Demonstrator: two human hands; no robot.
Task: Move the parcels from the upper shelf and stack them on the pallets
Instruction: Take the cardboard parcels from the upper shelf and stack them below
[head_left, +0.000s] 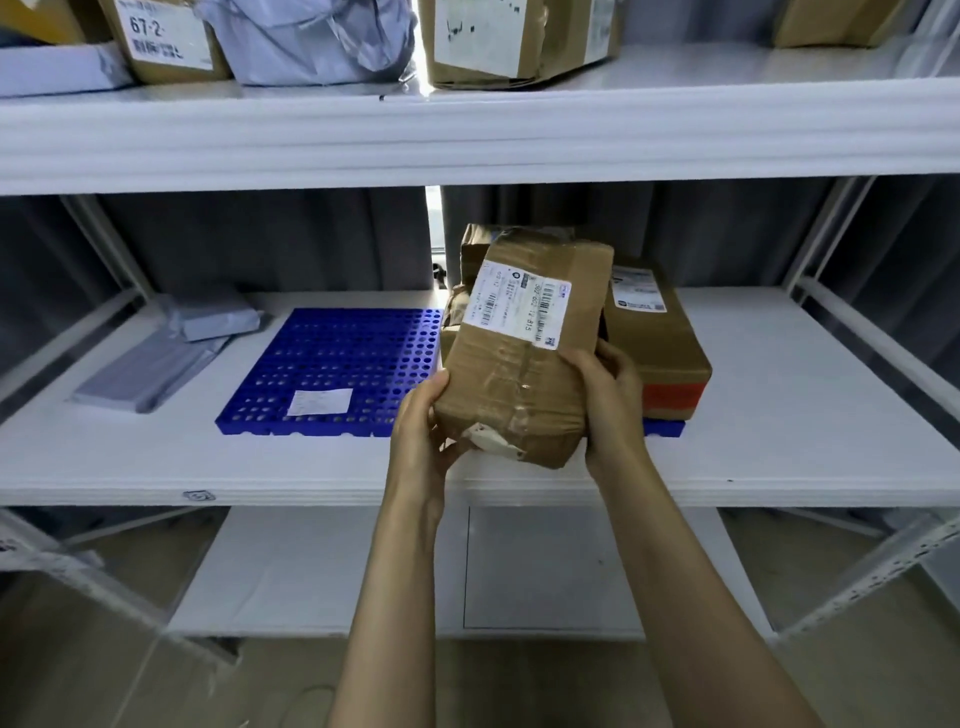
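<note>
Two hands are gripping one taped brown parcel (524, 374), label (514, 306) facing up. Left hand (423, 436) is curling round its near left corner; right hand (610, 395) is wrapping its right side. The parcel is hovering near the front edge of the middle shelf (779, 415), over the right part of the blue pallet (332, 369). Behind it, a red-banded box (660, 353) is sitting on the pallet. Grey mailers (171, 353) are lying toward the shelf's left edge. More parcels (519, 41) are sitting on the upper shelf (467, 135).

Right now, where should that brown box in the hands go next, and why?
Probably set the box on the open left half of the blue pallet, beside the parcels there. The left hand and right hand grip it in the air, and that half holds only a paper slip.
</note>
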